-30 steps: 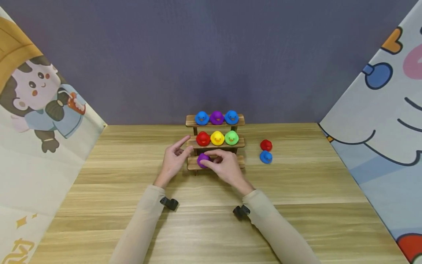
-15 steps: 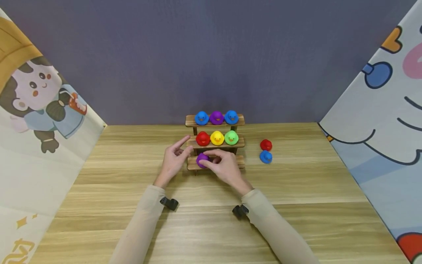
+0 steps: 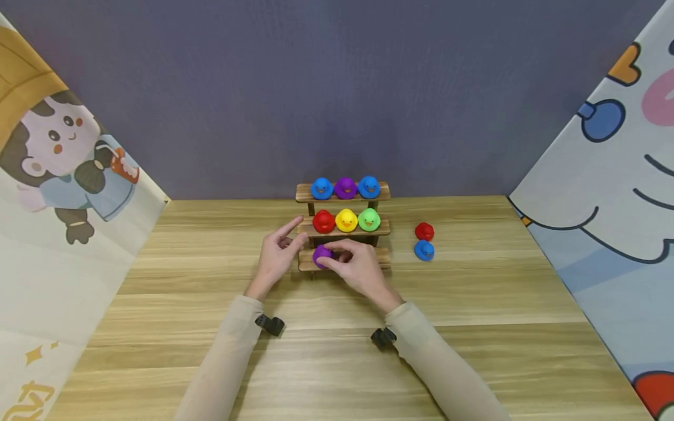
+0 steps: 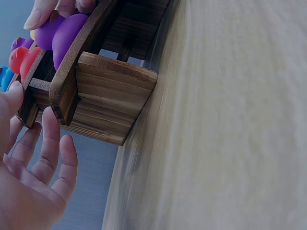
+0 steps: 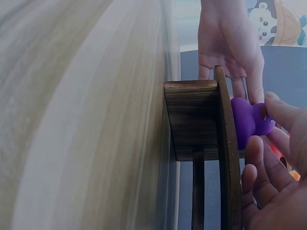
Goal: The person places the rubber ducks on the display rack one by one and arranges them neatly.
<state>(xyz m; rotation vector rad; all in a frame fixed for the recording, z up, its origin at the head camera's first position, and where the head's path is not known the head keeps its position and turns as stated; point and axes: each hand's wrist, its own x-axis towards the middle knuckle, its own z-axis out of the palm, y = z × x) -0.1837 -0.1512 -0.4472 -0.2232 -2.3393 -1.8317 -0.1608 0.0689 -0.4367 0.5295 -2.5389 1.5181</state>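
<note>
A three-tier wooden rack point(image 3: 384, 258) stands on the table. On the left part of its bottom shelf sits a purple rubber duck point(image 3: 320, 256), pinched between the thumb and fingers of my right hand point(image 3: 360, 268). My left hand point(image 3: 274, 254) is at the rack's left end, fingers extended and fingertips right at the shelf ends in the left wrist view. The middle shelf carries a red duck point(image 3: 323, 221), a yellow duck point(image 3: 346, 220) and a green duck point(image 3: 369, 220). Up top, a second purple duck point(image 3: 346, 188) sits between two blue ducks, the left blue duck point(image 3: 322, 188) and right blue duck point(image 3: 369, 187).
Right of the rack, a loose red duck point(image 3: 424, 231) and a loose blue duck point(image 3: 423, 250) lie close together on the wood-grain table point(image 3: 316, 362). A dark wall point(image 3: 337, 88) rises behind the rack, with cartoon-printed panels at both sides.
The purple duck has shifted slightly left along the bottom shelf in my right hand. My left hand has stayed nearly still at the rack's end.
</note>
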